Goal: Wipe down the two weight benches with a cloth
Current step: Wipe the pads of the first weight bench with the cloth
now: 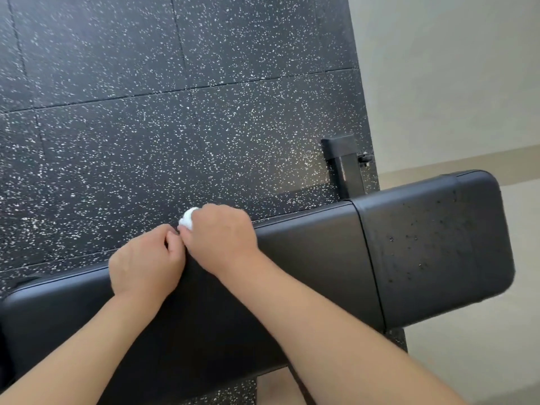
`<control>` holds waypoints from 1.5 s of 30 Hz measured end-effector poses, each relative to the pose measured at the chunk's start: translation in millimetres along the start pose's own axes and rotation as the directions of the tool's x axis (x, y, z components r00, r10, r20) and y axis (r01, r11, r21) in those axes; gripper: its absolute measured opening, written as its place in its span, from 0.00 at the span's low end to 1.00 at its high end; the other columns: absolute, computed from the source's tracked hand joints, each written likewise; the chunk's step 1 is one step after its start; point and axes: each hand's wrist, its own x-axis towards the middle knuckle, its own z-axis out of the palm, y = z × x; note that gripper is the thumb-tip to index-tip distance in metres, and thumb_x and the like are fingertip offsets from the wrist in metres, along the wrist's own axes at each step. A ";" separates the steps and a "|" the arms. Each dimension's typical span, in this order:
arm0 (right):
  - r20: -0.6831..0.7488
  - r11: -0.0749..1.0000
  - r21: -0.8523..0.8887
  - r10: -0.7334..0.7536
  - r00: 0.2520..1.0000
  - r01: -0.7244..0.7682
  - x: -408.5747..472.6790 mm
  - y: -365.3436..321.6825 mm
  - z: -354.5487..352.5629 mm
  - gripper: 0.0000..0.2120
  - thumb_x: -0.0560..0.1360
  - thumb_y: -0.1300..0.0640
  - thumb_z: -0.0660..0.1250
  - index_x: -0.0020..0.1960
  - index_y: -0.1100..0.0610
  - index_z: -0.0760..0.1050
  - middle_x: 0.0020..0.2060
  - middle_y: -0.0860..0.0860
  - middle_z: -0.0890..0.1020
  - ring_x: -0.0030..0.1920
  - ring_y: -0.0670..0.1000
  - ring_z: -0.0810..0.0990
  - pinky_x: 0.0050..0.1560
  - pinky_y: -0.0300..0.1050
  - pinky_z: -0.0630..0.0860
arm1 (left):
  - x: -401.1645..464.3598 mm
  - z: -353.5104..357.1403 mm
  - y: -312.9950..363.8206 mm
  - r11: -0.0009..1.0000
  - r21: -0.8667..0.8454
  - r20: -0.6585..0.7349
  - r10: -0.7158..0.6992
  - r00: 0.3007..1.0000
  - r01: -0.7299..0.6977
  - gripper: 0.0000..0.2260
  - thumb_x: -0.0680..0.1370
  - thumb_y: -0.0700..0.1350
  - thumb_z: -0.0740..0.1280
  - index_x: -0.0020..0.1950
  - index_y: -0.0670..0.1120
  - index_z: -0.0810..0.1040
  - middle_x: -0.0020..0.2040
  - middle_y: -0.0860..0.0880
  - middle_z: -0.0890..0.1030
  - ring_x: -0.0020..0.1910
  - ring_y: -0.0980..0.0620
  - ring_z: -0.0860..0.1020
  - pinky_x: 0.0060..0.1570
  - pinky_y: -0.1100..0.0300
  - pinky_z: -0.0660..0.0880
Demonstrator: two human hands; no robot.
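Gripping white cloth (187,221), right hand (220,238) on bench (321,258)

Most of the white cloth (187,222) is hidden inside the right hand (220,238), which is closed around it at the far edge of the bench (321,258); only a small bunched corner shows, so its size and shape cannot be told. The fingertips of the left hand (146,264), just beside the right one on the bench, curl out of sight. The bench's near-left end runs off the picture's edge, and its frame is hidden beneath the pad except for one black post (344,168) beyond the far edge. Both forearms are cut off at the bottom edge.
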 end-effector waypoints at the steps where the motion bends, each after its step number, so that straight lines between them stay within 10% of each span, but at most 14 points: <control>1: -0.005 1.000 0.020 -0.011 1.000 0.011 -2.6 6.6 -3.2 0.14 0.81 0.45 0.65 0.40 0.51 0.74 0.36 0.49 0.79 0.39 0.57 0.80 0.35 0.47 0.63 | 1.9 -0.5 -0.5 1.000 0.022 0.031 0.005 0.999 -0.006 0.15 0.79 0.48 0.55 0.33 0.49 0.71 0.28 0.53 0.72 0.30 0.45 0.70 0.31 0.56 0.61; 11: -0.080 0.932 -0.228 0.270 0.960 -0.281 -38.3 163.8 -71.0 0.25 0.77 0.34 0.49 0.40 0.51 0.74 0.35 0.49 0.76 0.41 0.56 0.79 0.36 0.48 0.71 | -3.5 -13.2 -16.4 0.963 -0.030 0.118 0.270 0.956 -0.268 0.20 0.85 0.49 0.54 0.34 0.48 0.68 0.30 0.51 0.74 0.32 0.44 0.74 0.34 0.53 0.67; 24: 0.025 1.000 -0.023 -0.007 1.000 0.008 19.9 -143.9 56.6 0.15 0.83 0.46 0.62 0.42 0.52 0.76 0.37 0.51 0.80 0.39 0.58 0.80 0.36 0.48 0.63 | -2.8 -34.6 -179.7 0.981 0.031 0.029 0.191 0.981 -0.192 0.16 0.80 0.49 0.49 0.33 0.49 0.65 0.31 0.52 0.70 0.34 0.43 0.70 0.34 0.49 0.66; 36: -0.161 0.941 -0.269 0.166 0.973 -0.205 -34.3 67.0 -40.7 0.24 0.78 0.35 0.53 0.33 0.51 0.64 0.28 0.48 0.71 0.33 0.58 0.78 0.32 0.48 0.76 | -6.6 -26.6 -183.2 0.976 -0.212 -0.001 -0.049 0.999 0.047 0.24 0.79 0.52 0.48 0.44 0.43 0.81 0.44 0.46 0.81 0.45 0.40 0.74 0.43 0.44 0.75; 40: -0.137 0.917 -0.249 0.285 0.949 -0.311 -19.4 40.9 -18.8 0.21 0.81 0.42 0.57 0.35 0.54 0.66 0.31 0.49 0.72 0.40 0.60 0.80 0.34 0.48 0.66 | -6.8 -23.7 -186.6 0.953 -0.301 -0.045 -0.045 0.998 0.029 0.23 0.79 0.52 0.50 0.41 0.43 0.81 0.41 0.47 0.81 0.43 0.40 0.75 0.42 0.46 0.74; 45: 0.016 0.974 -0.223 0.048 0.999 -0.043 15.4 -108.1 40.3 0.18 0.78 0.37 0.64 0.42 0.52 0.74 0.34 0.49 0.79 0.34 0.56 0.74 0.32 0.46 0.64 | -8.3 -24.6 -205.1 0.875 -0.485 -0.038 -0.017 0.999 -0.004 0.17 0.83 0.47 0.56 0.55 0.49 0.85 0.53 0.54 0.84 0.54 0.51 0.78 0.51 0.55 0.71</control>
